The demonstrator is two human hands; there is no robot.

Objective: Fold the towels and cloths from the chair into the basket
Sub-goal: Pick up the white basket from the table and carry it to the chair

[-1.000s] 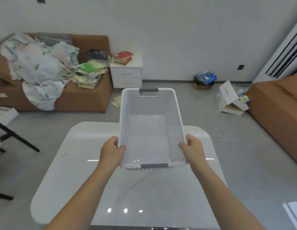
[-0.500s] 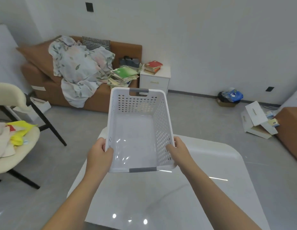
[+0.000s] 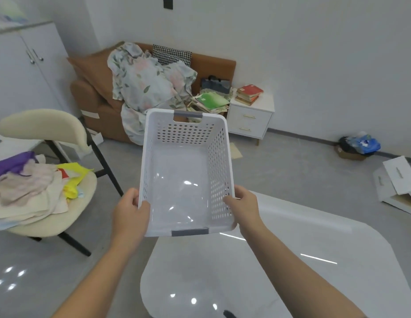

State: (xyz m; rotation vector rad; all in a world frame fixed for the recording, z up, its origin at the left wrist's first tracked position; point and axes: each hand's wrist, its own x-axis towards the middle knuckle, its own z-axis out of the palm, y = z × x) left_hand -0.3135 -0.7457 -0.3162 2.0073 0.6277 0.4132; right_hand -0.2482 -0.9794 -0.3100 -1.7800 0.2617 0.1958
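Both hands are on the white basket (image 3: 186,134): left hand (image 3: 131,214) curled over the left rim, right hand (image 3: 242,205) gripping the right rim, holding it above the glossy bench (image 3: 280,260) edge. Towels and cloths (image 3: 28,189) lie heaped on the cream chair (image 3: 41,127), left. The covers of the books (image 3: 249,94) are too blurred to read.

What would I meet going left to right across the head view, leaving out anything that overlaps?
Cloths piled on the cream chair → white basket → white nightstand → blue bag by the wall → white cardboard box.
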